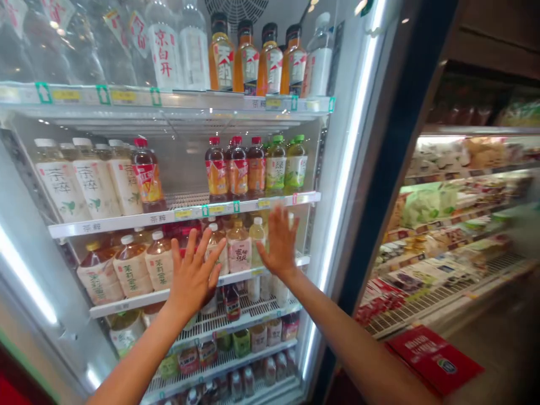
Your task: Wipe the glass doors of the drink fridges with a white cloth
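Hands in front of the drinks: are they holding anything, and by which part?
Nothing is held: left hand and right hand are open before the bottles.

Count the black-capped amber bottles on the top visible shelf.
4 in the front row: leftmost bottle, second bottle, third bottle, rightmost bottle, beside a clear bottle. More may hide behind.

Up top I'm seeing 京白开 running down a clear bottle [163, 53] in red, and 天豹 is standing bold on the amber bottles [247, 64]. Green arrows [43, 93] are pointing up along that shelf's edge. Below, 茶粹 is showing on the white-capped bottles [57, 183] and again on the strip [91, 228] beneath them, while 绿茶 is marking a green bottle [276, 167]. Lower, I'm catching 茉莉 on the wide bottles [126, 274]. The red sign's [439, 359] white lettering is blurring beyond my reading.
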`<action>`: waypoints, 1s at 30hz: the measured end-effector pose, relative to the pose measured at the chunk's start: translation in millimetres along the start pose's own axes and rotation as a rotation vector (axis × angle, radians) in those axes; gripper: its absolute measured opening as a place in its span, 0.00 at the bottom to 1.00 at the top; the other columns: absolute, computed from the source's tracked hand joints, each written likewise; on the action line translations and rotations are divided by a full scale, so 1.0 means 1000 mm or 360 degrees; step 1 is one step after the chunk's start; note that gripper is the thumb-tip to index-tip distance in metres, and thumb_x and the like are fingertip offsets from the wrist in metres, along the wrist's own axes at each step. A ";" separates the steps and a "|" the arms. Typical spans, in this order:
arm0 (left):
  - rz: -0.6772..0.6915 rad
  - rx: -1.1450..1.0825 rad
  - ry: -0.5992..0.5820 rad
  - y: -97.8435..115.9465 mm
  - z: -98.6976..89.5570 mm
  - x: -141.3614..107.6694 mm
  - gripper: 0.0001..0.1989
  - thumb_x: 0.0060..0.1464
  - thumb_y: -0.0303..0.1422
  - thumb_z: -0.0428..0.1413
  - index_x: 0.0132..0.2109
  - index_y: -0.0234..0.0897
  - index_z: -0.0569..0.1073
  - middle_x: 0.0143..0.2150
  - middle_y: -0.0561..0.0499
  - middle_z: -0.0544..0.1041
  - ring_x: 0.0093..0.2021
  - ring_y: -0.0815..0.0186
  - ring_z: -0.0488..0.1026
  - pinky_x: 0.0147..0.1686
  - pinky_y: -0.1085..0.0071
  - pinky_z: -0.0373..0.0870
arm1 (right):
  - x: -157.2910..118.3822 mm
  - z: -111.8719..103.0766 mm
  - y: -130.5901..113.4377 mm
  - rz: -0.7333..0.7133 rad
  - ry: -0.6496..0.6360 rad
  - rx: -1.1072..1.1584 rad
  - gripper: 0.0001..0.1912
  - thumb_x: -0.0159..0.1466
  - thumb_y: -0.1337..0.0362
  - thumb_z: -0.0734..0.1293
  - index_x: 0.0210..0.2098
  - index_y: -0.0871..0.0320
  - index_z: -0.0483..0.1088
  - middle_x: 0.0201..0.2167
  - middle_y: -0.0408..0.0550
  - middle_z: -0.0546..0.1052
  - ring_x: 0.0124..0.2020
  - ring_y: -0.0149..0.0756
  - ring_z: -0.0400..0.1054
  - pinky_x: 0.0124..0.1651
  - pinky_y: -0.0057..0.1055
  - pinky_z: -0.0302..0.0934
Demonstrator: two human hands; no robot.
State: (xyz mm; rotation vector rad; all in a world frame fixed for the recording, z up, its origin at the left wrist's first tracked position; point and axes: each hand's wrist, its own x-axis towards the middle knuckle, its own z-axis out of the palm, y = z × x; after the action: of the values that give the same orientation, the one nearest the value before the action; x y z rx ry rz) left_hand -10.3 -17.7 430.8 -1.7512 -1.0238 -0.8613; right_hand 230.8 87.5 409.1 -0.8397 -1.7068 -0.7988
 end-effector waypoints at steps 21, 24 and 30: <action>0.0313 -0.0458 0.0263 0.012 0.000 0.036 0.43 0.58 0.22 0.57 0.76 0.43 0.51 0.79 0.44 0.51 0.78 0.53 0.48 0.76 0.49 0.48 | 0.041 0.011 -0.060 -0.0221 -0.0077 0.0493 0.31 0.74 0.69 0.49 0.76 0.63 0.44 0.74 0.56 0.60 0.77 0.35 0.45 0.78 0.48 0.47; 0.0487 -0.0247 0.0254 -0.010 -0.001 0.047 0.46 0.58 0.26 0.61 0.76 0.43 0.48 0.77 0.39 0.55 0.76 0.52 0.54 0.71 0.55 0.59 | 0.065 0.006 -0.062 -0.0307 0.0003 0.0627 0.27 0.76 0.67 0.49 0.73 0.61 0.52 0.68 0.54 0.69 0.73 0.33 0.56 0.77 0.42 0.53; 0.0606 0.0094 0.0297 -0.028 -0.003 0.079 0.46 0.62 0.31 0.59 0.77 0.40 0.42 0.51 0.41 0.79 0.47 0.59 0.77 0.44 0.67 0.66 | 0.087 -0.015 -0.036 -0.0575 0.0046 0.0637 0.23 0.77 0.63 0.53 0.69 0.61 0.60 0.62 0.53 0.75 0.69 0.32 0.63 0.79 0.45 0.47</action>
State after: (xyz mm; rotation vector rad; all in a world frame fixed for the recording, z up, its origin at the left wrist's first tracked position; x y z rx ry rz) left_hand -3.5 7.7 510.2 -1.7051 -0.5630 -0.7258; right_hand 188.5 69.3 492.1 -0.2486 -1.9339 -0.6644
